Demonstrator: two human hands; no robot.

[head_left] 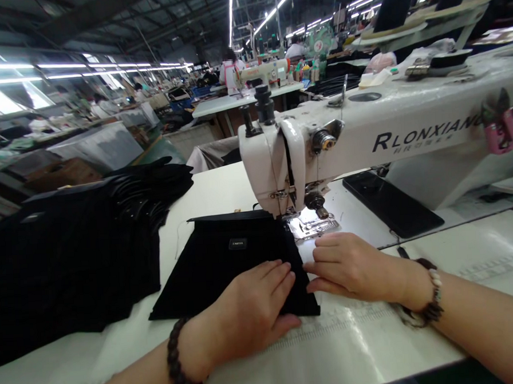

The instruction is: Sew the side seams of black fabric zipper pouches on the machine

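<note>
A black fabric panel (213, 274) with a small label (238, 244) lies flat on the white sewing table, its right edge running under the needle area of a white sewing machine (267, 157). My left hand (257, 301) rests on the panel's lower right part, fingers extended and the thumb near the bottom edge. Beside the panel's right edge is my right hand (346, 267), its fingers bent and their tips at the fabric edge. Whether those fingertips pinch the cloth is hard to see. Light from the machine falls on the metal plate (314, 226) near the presser foot.
A thick stack of black fabric pieces (70, 253) covers the table's left side. A black phone-like slab (392, 205) lies under the machine arm. Pink-handled snippers (499, 125) hang on the machine. Other sewing stations and people are farther back.
</note>
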